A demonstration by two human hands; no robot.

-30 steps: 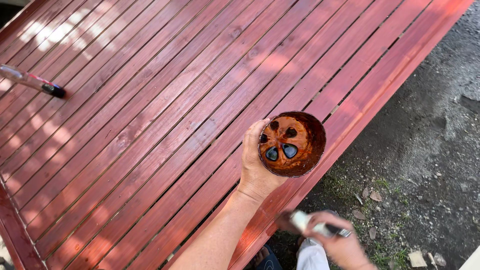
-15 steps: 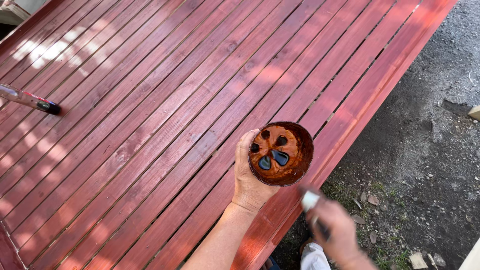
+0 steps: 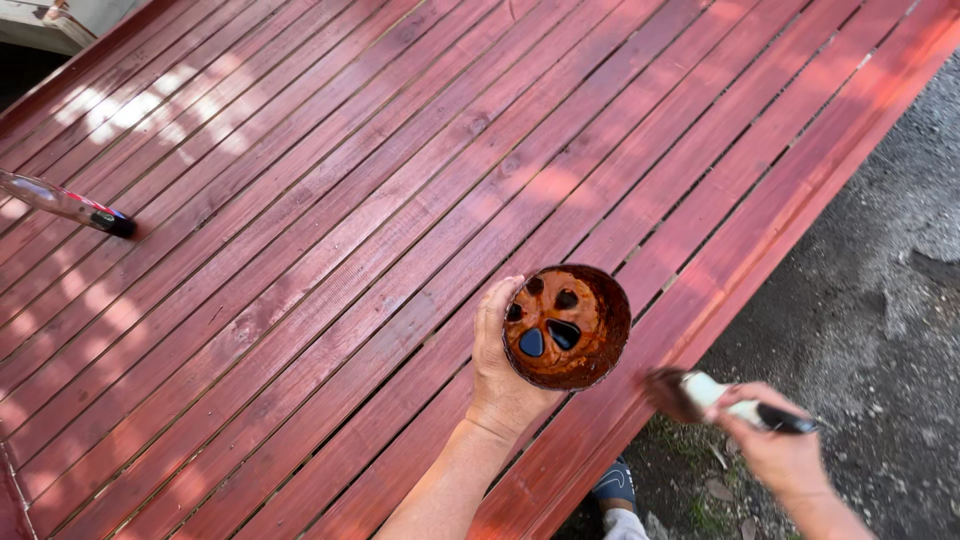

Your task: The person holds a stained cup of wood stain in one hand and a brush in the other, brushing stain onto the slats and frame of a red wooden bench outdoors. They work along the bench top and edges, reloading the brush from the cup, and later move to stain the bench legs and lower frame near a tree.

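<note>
The left hand [image 3: 500, 375] is wrapped around a small round pot [image 3: 567, 327] of reddish-brown stain, thumb along its 9 o'clock side, holding it upright over the red-stained slatted deck [image 3: 330, 260]. The pot's contents show dark glossy patches. The right hand [image 3: 775, 445] is clenched on a paintbrush [image 3: 725, 400], its pale ferrule and dark bristles pointing toward 9 o'clock; the brush is motion-blurred, so whether the bristles touch the boards cannot be confirmed. The bristle end sits just beside the deck's outer edge, at roughly 4 o'clock from the pot and apart from it. That edge runs diagonally from 1 o'clock down to 6 o'clock, with gravel ground [image 3: 880, 270] beyond it. A dark shoe [image 3: 615, 485] shows below the edge at 6 o'clock. At 9 o'clock of the view, a long pole with a dark tip [image 3: 70, 205] rests on the boards, well apart from both hands. Between pole and pot the boards carry nothing but dappled sunlight, giving open room toward 10 and 12 o'clock.
</note>
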